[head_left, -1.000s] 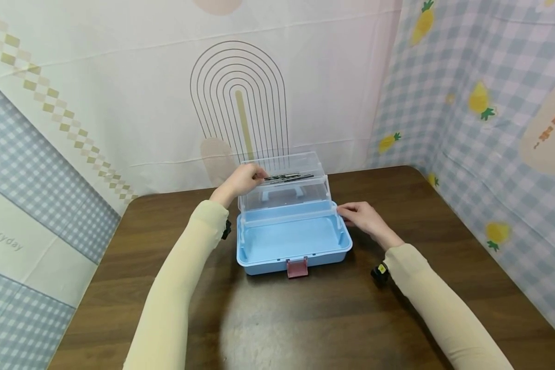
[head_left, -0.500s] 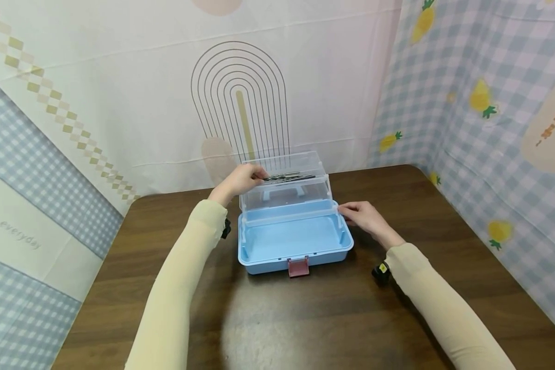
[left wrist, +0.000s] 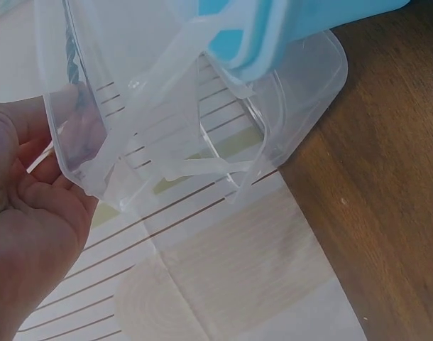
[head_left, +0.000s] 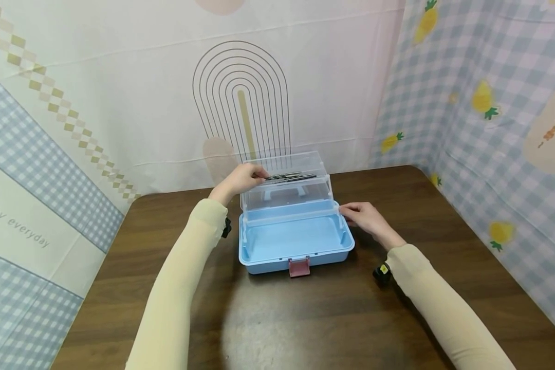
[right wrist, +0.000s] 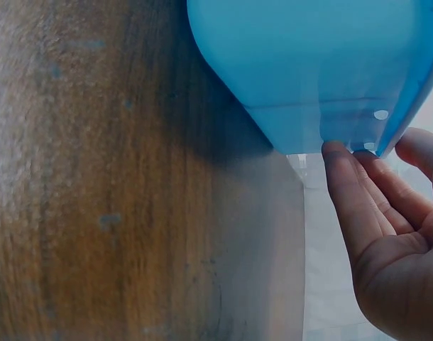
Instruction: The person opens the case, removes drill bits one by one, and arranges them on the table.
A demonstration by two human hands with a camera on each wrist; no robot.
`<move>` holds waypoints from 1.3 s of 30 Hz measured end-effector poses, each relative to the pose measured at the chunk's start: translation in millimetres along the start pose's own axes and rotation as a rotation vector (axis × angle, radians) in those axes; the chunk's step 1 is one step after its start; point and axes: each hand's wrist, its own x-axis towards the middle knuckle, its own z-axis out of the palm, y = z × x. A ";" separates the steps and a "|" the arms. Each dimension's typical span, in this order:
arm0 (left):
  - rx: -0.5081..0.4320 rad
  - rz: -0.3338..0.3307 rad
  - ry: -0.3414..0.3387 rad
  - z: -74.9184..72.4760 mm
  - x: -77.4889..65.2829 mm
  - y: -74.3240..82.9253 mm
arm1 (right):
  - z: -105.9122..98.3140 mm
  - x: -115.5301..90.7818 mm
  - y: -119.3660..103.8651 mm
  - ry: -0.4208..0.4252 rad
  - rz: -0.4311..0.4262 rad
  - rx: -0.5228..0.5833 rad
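A blue toolbox [head_left: 291, 239] stands unfolded on the table, a pink clasp [head_left: 299, 267] hanging at its front. Above its back edge a clear tray [head_left: 282, 196] is raised, bearing several dark spiral drill bits [head_left: 292, 178]. My left hand [head_left: 242, 179] grips the left end of this tray; in the left wrist view its fingers show through the clear wall, right at the end of a drill bit [left wrist: 71, 60]. With thumb and fingers, my right hand [right wrist: 394, 220] pinches the toolbox's back right corner. The toolbox's bottom compartment holds nothing visible.
The brown wooden table [head_left: 351, 318] runs up to a patterned cloth [head_left: 166, 103] at the back and sides. Behind the tray rises the clear lid [head_left: 282, 160], close to the cloth. Each wrist wears a small black device.
The head view has shifted very slightly. Both hands keep their holds on the tray and the toolbox corner, and nothing else visibly moves.
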 end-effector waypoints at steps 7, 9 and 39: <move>-0.009 -0.021 -0.005 0.5 0.2 -1.9 | 2.4 0.8 0.0 0.011 0.008 0.008; -0.009 -0.028 0.000 0.6 0.2 -2.2 | 3.3 0.8 -0.5 0.011 0.006 0.011; -0.110 -0.023 0.174 -29.3 -8.0 -6.3 | 4.4 0.9 -0.2 0.023 0.009 0.003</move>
